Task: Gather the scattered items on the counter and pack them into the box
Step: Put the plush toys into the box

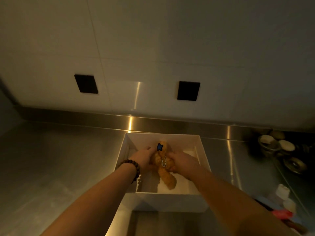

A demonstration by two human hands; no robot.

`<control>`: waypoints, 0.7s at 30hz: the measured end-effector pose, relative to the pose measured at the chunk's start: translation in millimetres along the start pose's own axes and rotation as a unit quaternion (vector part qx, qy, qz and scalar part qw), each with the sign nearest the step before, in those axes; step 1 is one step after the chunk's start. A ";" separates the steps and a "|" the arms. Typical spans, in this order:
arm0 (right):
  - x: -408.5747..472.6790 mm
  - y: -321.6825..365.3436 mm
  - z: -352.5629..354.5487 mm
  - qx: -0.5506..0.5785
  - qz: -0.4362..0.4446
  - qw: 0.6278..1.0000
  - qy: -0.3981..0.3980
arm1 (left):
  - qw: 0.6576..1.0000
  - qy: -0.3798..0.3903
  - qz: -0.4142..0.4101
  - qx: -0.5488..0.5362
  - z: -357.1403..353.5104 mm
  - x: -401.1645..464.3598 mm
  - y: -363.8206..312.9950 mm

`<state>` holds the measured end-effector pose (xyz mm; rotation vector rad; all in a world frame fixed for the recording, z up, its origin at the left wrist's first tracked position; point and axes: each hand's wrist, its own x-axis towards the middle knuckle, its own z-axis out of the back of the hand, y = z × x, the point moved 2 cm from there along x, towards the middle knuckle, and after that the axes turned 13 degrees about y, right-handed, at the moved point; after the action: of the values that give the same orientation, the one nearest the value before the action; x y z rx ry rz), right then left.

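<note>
A white open box [202, 150] stands on the steel counter [59, 159], close to the back wall. Inside it lies a yellow plush toy [166, 178] with a blue star [159, 147] and a small bead chain. My left hand [142, 158], with a dark bead bracelet on the wrist, holds the toy's left side inside the box. My right hand [182, 161] grips the toy's right side, fingers curled round it. Both hands cover the toy's middle.
Several small metal bowls and cups [276, 147] crowd the counter's far right. White and red items [283, 201] lie at the right edge nearer me. Two dark wall sockets [188, 91] sit on the tiled wall behind.
</note>
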<state>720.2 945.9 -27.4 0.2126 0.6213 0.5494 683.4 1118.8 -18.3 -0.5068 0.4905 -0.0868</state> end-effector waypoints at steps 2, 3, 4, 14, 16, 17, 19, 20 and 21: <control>-3.1 -0.8 -0.3 -0.011 0.013 1.000 -0.017 | 1.000 0.010 0.003 0.017 0.1 -3.1 -0.8; -7.2 -0.2 -0.2 0.000 0.019 0.999 -0.026 | 1.000 0.012 0.006 0.020 1.3 -5.9 -1.2; -12.5 0.6 0.2 0.018 0.025 0.999 -0.036 | 1.000 0.014 0.011 0.016 2.9 -9.2 -1.9; -82.5 8.1 12.1 0.084 0.050 0.983 -0.158 | 0.997 -0.065 -0.025 -0.024 8.1 -56.9 -45.5; -96.4 5.6 12.8 0.086 0.057 0.976 -0.192 | 0.996 -0.077 -0.042 -0.021 2.7 -60.7 -64.4; -104.4 1.0 12.3 0.091 0.051 0.972 -0.212 | 0.996 -0.076 -0.050 -0.025 -1.6 -61.9 -74.7; -123.9 -13.1 11.4 0.096 0.040 0.961 -0.256 | 0.994 -0.077 -0.075 -0.004 -11.1 -61.8 -96.7; -135.8 -22.4 10.4 0.100 0.035 0.955 -0.276 | 0.992 -0.080 -0.094 0.010 -16.5 -61.1 -108.4; -148.0 -33.1 9.1 0.104 0.029 0.950 -0.293 | 0.989 -0.087 -0.116 0.016 -22.0 -60.8 -120.9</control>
<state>639.6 837.0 41.3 0.5710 0.0901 0.4463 624.2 1015.6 49.8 -0.5331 0.2578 -0.2702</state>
